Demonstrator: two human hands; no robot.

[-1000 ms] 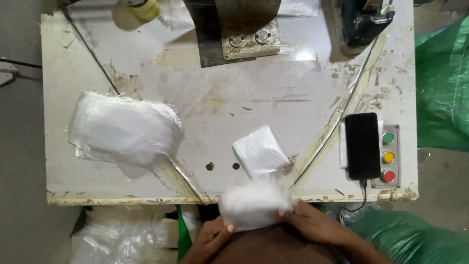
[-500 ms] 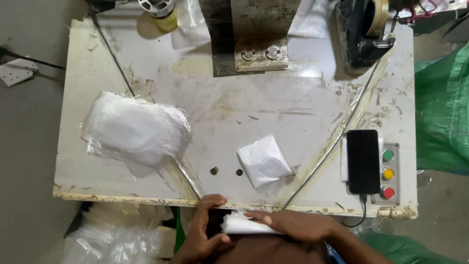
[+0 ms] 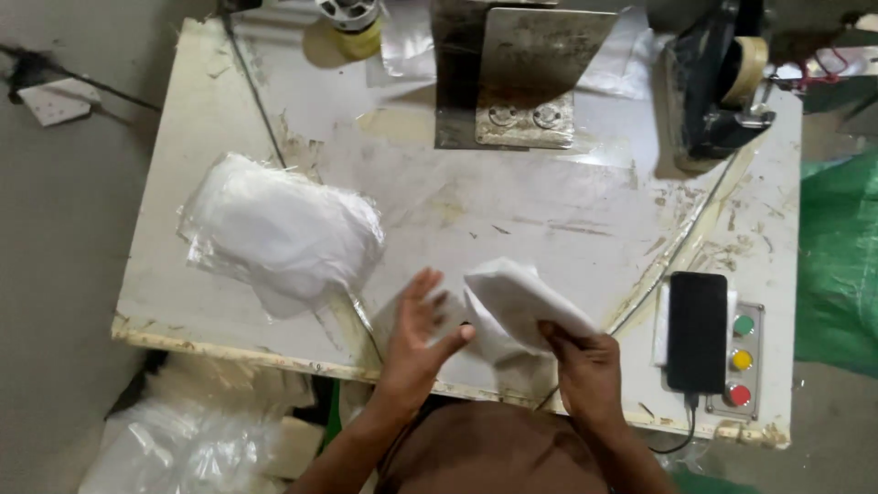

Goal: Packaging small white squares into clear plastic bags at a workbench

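At the lower centre of the frame, the person's right hand point(image 3: 585, 366) pinches the near edge of a folded white fabric piece point(image 3: 517, 306) lifted just above the worn white worktable point(image 3: 567, 201), while the left hand point(image 3: 416, 334) lies open and flat, fingers spread, pressing a clear plastic bag point(image 3: 412, 311) beside it. The work appears to be bagging the fabric; the next move likely calls for opening the bag's mouth. A stack of bagged white pieces point(image 3: 283, 233) sits at left.

Your left hand point(image 3: 416, 343) lies flat, fingers spread (palm down); your right hand point(image 3: 585, 366) is pinched shut.
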